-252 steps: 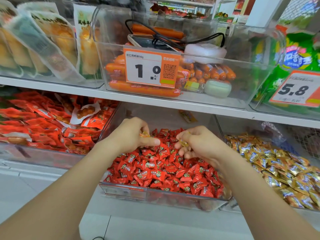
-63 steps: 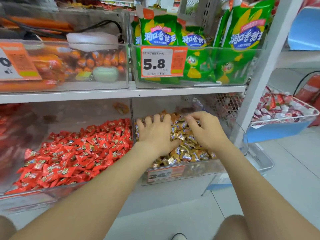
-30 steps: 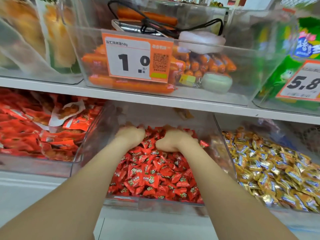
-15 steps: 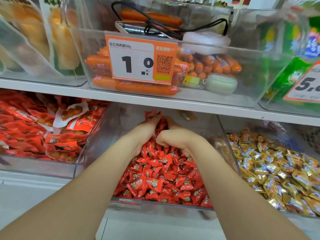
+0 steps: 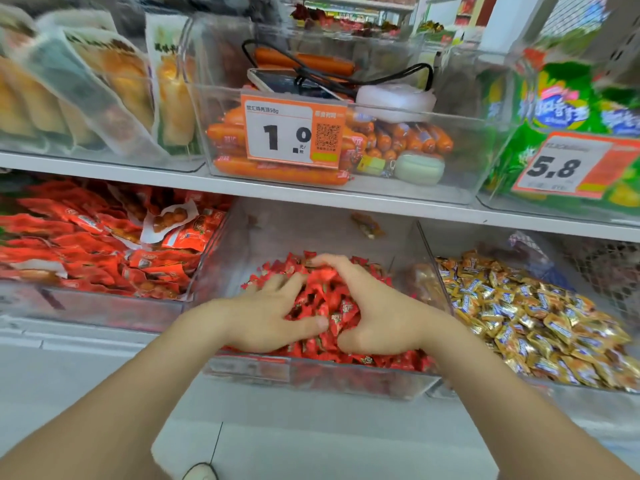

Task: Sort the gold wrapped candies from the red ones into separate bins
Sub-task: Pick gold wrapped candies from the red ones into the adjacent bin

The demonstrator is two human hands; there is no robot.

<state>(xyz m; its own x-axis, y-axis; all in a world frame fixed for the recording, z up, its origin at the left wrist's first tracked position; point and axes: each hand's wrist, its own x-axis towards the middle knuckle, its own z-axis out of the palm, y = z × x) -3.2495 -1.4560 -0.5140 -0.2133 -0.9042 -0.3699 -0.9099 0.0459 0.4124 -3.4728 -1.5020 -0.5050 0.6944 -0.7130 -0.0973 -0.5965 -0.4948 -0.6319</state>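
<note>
Shop shelving fills the view, a white shelf [image 5: 311,199] carrying clear bins above and below. Far left of the fingers, a heap of red snack packets [image 5: 104,244] plays no part. The left hand [image 5: 266,317] lies palm down on the red candies [image 5: 322,299] inside the red bin [image 5: 311,374], its fingers [image 5: 284,284] spread apart and fairly straight, pinching nothing. The right hand [image 5: 374,317] faces it, fingers [image 5: 341,271] loosely together and arched over the heap, likewise gripping nothing. A mound of red candies sits cupped between the two thumbs, touching both. The hands are probably raking the pile to turn up stray gold pieces, but no gold wrapper shows among the fingers. The gold candies [image 5: 536,317] lie well right of the right fingers, beyond the clear wall of the gold bin [image 5: 434,251].
</note>
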